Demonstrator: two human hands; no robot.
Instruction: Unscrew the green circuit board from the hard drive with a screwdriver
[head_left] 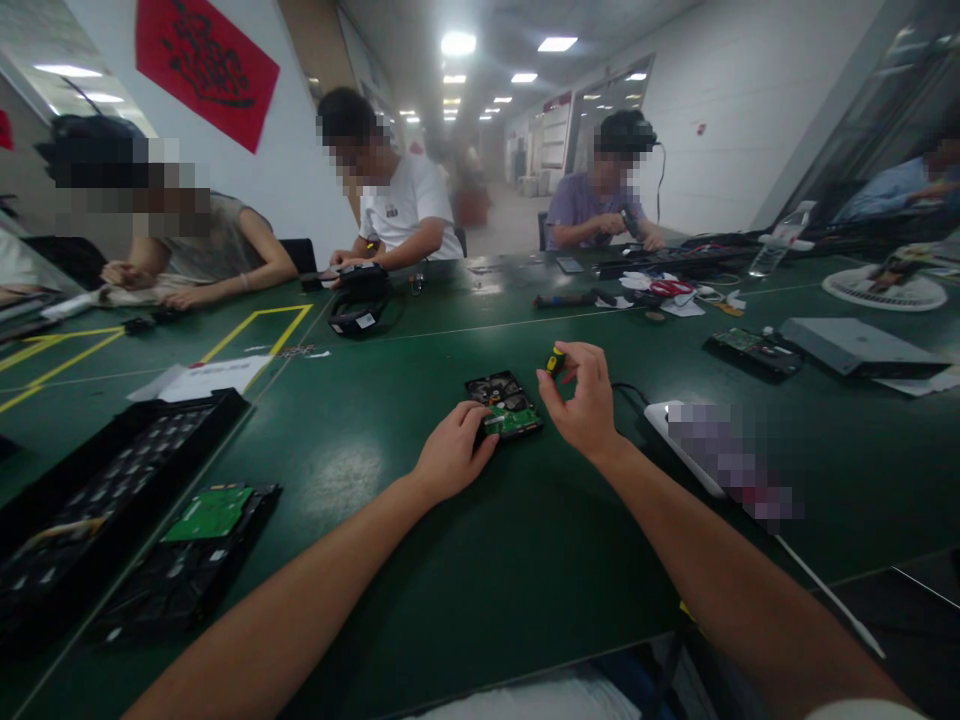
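A hard drive (513, 412) lies on the green table with its green circuit board facing up. My left hand (455, 450) grips its near left edge, thumb and fingers resting over the board side. Just right of the drive, my right hand (586, 402) is raised, pinching a short black-and-yellow screwdriver (555, 362) between thumb and fingers. The screwdriver's shaft is too small to make out. Part of the drive's left edge is hidden under my left fingers.
At left are another hard drive (206, 515) and a long black tray (112, 490). A white power bank-like device (679, 445) with cables lies by my right forearm. Farther right are a circuit-board drive (754, 352) and a grey metal box (862, 345). Several people sit across the table.
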